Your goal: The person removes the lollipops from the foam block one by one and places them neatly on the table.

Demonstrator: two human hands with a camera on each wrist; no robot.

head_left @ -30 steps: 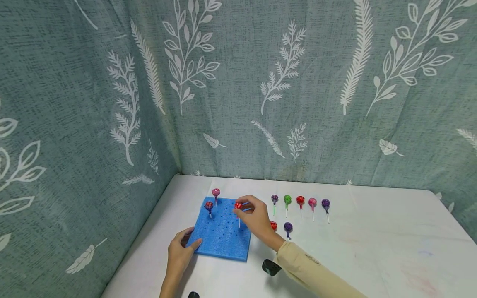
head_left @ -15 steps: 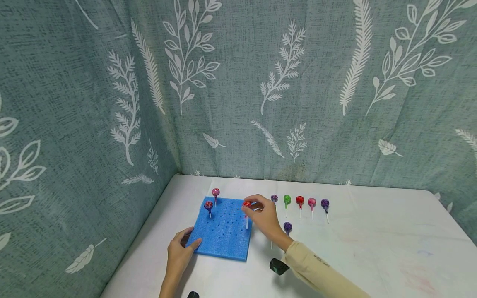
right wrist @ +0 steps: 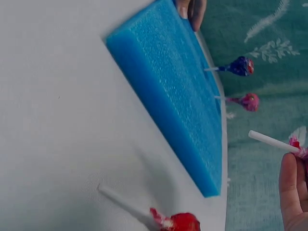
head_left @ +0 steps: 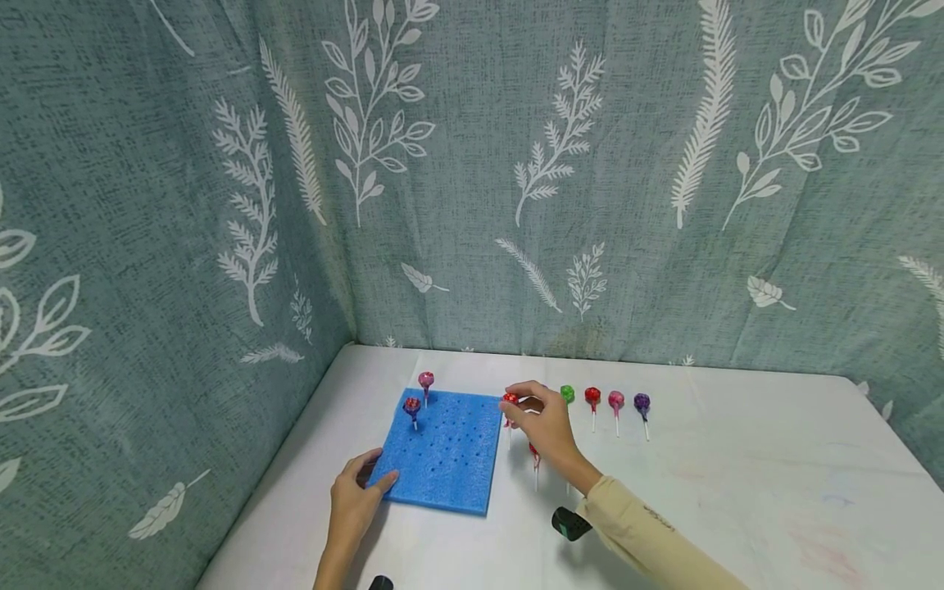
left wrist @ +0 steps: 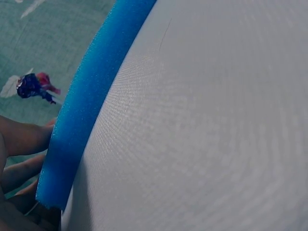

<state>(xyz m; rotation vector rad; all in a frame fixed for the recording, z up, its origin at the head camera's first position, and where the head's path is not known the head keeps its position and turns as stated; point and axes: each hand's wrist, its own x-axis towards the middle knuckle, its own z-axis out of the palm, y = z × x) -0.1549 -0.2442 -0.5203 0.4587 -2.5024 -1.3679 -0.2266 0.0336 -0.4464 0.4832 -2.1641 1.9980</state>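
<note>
My left hand (head_left: 356, 500) grips the left edge of a blue foam board (head_left: 442, 455), its thumb on top. Two lollipops stand upright by their sticks in holes near the board's far left corner: a pink one (head_left: 426, 379) and a dark blue and red one (head_left: 412, 406). My right hand (head_left: 551, 430) pinches a red lollipop (head_left: 510, 399) by its wrapped head just off the board's right edge, white stick pointing down. That stick (right wrist: 269, 139) hangs free in the right wrist view. Another red lollipop (right wrist: 182, 222) lies on the table, partly behind the right hand in the head view.
Toward the back of the white table (head_left: 737, 459) lies a row with a green lollipop (head_left: 567, 394), a red one (head_left: 593, 397), a pink one (head_left: 616, 400) and a purple one (head_left: 642, 404). A leaf-patterned curtain (head_left: 472, 205) rises behind and at the left.
The right hand has carried the red lollipop rightward, from over the board to past its right edge, and now covers the purple lollipops behind it. The left hand and board stay put.
</note>
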